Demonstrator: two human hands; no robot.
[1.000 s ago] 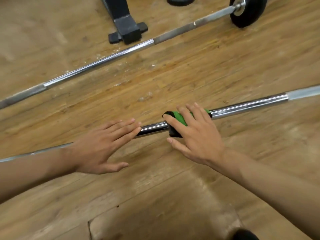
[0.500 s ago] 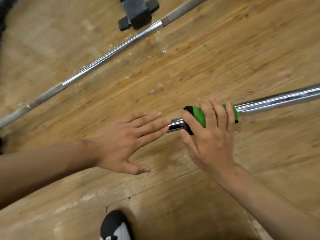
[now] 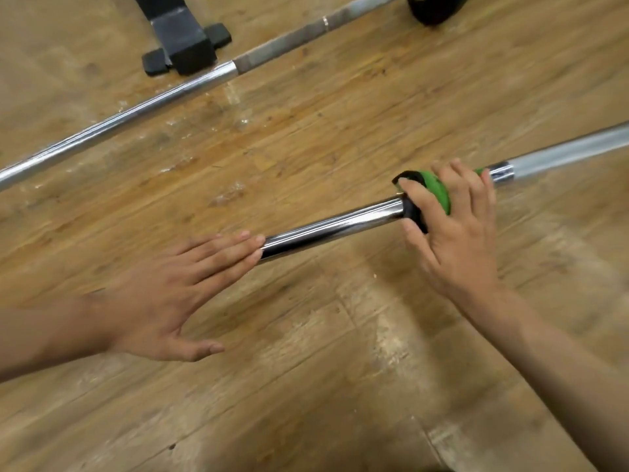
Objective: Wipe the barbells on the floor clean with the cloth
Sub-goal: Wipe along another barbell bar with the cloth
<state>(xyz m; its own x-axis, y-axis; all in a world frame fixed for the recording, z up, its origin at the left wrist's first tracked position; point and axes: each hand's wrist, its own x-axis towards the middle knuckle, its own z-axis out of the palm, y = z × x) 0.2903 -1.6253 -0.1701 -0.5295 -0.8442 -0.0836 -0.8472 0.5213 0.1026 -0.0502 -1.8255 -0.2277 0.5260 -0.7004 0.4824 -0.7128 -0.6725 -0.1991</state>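
A: How far along?
B: Mid-wipe. The right hand [image 3: 452, 233] grips the green cloth [image 3: 439, 192] round the near barbell [image 3: 333, 226] on the floor [image 3: 306, 386]; the left hand [image 3: 163, 294] lies flat, fingers steadying it.
A: And the far barbell [image 3: 136, 110]?
B: Probably left to do, though that's hard to tell

Nothing legible: no lettering on the barbell [image 3: 333, 226] under the left hand [image 3: 163, 294], the cloth [image 3: 439, 192] in the right hand [image 3: 456, 240], or the far barbell [image 3: 136, 110].

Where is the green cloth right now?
In the head view, right of centre, the green cloth is wrapped round the nearer barbell, gripped by the right hand.
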